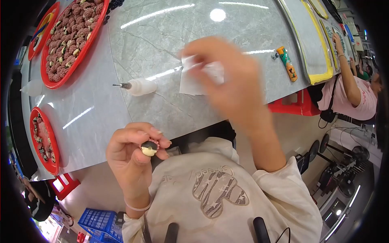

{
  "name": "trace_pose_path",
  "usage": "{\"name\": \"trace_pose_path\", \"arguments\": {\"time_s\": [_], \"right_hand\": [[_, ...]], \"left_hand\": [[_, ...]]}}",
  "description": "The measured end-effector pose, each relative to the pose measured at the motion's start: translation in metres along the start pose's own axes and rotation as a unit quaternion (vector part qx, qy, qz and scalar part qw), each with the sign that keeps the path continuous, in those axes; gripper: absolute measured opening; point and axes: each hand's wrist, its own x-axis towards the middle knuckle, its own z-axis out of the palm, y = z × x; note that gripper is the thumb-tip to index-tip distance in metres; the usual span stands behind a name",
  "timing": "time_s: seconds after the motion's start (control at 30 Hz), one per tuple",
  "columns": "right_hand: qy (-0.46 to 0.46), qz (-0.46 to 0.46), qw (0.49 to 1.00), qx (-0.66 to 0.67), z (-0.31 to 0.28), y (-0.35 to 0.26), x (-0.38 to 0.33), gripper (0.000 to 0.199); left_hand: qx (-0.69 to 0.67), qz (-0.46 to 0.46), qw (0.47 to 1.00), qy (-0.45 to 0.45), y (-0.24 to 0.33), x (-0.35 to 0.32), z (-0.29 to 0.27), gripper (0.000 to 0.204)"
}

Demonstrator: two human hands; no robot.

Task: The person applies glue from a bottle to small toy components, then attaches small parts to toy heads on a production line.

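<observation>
Near the table's front edge, my left hand [135, 152] is closed, its fingertips pinching a small round piece [149, 148] that is dark grey and cream with a bumpy pink edge. Over a white tissue [187, 85] lying on the table is my right hand [229, 75], smeared by motion. I cannot tell whether its fingers hold anything or touch the tissue, which it partly covers. Between the two hands, farther back, a white squeeze bottle [142, 87] with a thin metal tip lies on its side.
Pink bumpy pieces fill a big red tray [45, 77] at the far left. A smaller red tray [55, 156] holds several finished-looking pieces. An orange-and-green tube [287, 65] lies at the right near yellow-edged trays [324, 77]. A person in pink [358, 91] works beyond.
</observation>
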Motion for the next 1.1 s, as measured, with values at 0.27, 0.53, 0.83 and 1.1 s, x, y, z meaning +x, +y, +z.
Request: {"name": "trace_pose_path", "arguments": {"time_s": [0.27, 0.53, 0.83, 1.1], "right_hand": [[0.109, 0.275, 0.916, -0.271, -0.072, 0.027, -0.030, 0.013], [0.120, 0.297, 0.944, 0.074, -0.059, 0.006, -0.031, 0.018], [-0.077, 0.215, 0.860, 0.457, -0.024, -0.038, -0.033, 0.017], [-0.134, 0.125, 0.892, 0.414, -0.014, -0.044, -0.032, 0.020]], "left_hand": [[0.005, -0.031, 1.000, 0.001, 0.002, 0.002, -0.007, 0.032], [-0.073, -0.044, 0.994, -0.071, 0.001, -0.003, -0.002, 0.027], [-0.129, -0.038, 0.989, -0.059, -0.005, -0.004, 0.008, 0.027], [-0.053, 0.010, 0.996, -0.071, -0.007, -0.004, 0.006, 0.033]]}}
